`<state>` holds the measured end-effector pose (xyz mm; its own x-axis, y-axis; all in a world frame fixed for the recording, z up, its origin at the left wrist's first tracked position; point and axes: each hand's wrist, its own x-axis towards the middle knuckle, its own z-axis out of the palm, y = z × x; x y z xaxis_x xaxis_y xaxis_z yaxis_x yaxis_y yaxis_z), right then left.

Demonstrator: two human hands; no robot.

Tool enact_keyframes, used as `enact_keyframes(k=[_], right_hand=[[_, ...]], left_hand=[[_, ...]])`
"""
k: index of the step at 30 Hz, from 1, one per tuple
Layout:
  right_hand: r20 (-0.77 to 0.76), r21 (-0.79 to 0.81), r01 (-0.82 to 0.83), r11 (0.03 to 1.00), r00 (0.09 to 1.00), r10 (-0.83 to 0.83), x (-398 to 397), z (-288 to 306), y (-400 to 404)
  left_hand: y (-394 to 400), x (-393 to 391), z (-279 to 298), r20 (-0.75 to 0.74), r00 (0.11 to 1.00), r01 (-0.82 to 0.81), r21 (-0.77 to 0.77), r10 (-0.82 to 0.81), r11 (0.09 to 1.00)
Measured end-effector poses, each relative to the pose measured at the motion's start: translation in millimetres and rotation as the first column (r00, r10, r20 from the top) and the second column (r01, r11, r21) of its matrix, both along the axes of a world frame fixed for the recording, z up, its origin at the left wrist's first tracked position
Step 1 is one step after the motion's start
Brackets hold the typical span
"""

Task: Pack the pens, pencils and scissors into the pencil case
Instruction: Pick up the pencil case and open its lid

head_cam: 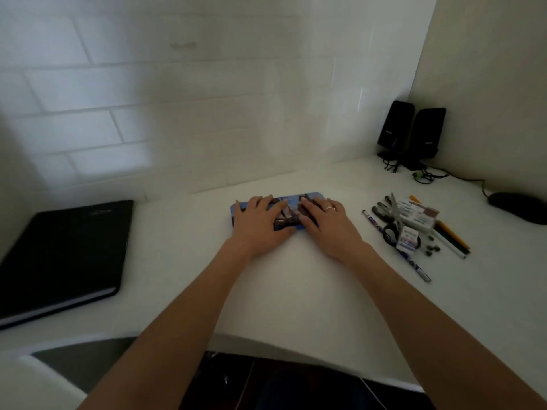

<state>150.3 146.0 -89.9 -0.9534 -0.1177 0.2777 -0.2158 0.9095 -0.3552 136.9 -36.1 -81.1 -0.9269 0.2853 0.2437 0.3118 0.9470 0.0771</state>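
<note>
A flat blue pencil case (285, 209) with a printed picture lies closed on the white desk. My left hand (260, 221) rests on its left half and my right hand (322, 220) on its right half, fingers spread fairly flat over the lid, thumbs at the near edge. To the right lies a heap of stationery: scissors (395, 220) with black handles, several dark pens (377, 210), a long patterned pen (411, 263), and orange, green and white pencils (451, 241).
A closed black laptop (63, 255) lies at the left. Two black speakers (411, 131) with cables stand in the back right corner, and a black mouse (519, 207) at the far right. White erasers and small boxes (414, 216) sit in the heap.
</note>
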Motion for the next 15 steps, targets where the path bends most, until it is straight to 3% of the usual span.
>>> enact_keyframes(k=[9, 15], right_hand=[[-0.143, 0.219, 0.075, 0.973, 0.989, -0.044, 94.4, 2.3, 14.7], [-0.216, 0.147, 0.079, 0.986, 0.975, -0.046, 125.4, 3.2, 11.7]], left_hand=[[6.7, 72.4, -7.3, -0.073, 0.989, 0.136, 0.043, -0.133, 0.990], [-3.5, 100.0, -13.0, -0.154, 0.972, 0.193, 0.098, -0.177, 0.976]])
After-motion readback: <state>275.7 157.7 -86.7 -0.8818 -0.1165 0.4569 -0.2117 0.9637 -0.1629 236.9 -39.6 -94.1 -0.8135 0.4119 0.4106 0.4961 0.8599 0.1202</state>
